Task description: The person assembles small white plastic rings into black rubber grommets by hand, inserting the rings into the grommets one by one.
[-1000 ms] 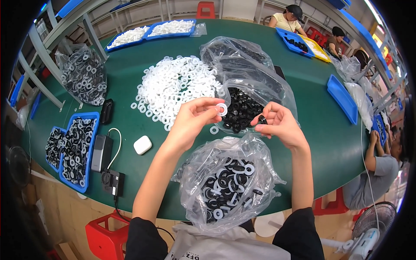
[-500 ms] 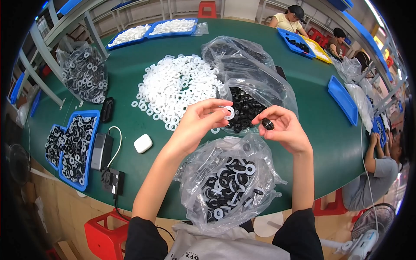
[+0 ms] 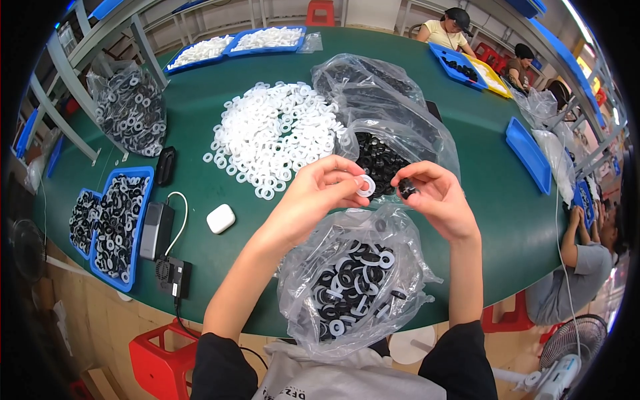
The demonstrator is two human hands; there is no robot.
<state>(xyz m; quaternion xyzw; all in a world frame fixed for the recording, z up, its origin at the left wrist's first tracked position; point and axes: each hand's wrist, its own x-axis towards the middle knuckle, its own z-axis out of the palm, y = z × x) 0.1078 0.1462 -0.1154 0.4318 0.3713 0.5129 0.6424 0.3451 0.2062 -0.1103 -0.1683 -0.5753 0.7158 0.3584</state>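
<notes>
As I watch remotely, left hand (image 3: 331,189) pinches a white ring (image 3: 367,187), right hand (image 3: 437,200) a black piece (image 3: 407,189); hands apart, both parts aloft, inward from the middle of the desk's (image 3: 513,247) near edge. My worry: fingertip holds are slight, so either could slip into the open plastic bag (image 3: 291,293) at that edge, or the black heap (image 3: 375,157) beyond. Writing: lettering (image 3: 293,394) on the grey shirt (image 3: 340,379), partly hidden; pale label (image 3: 175,289) on a black device (image 3: 179,272) by the near-left edge, too small for me.
</notes>
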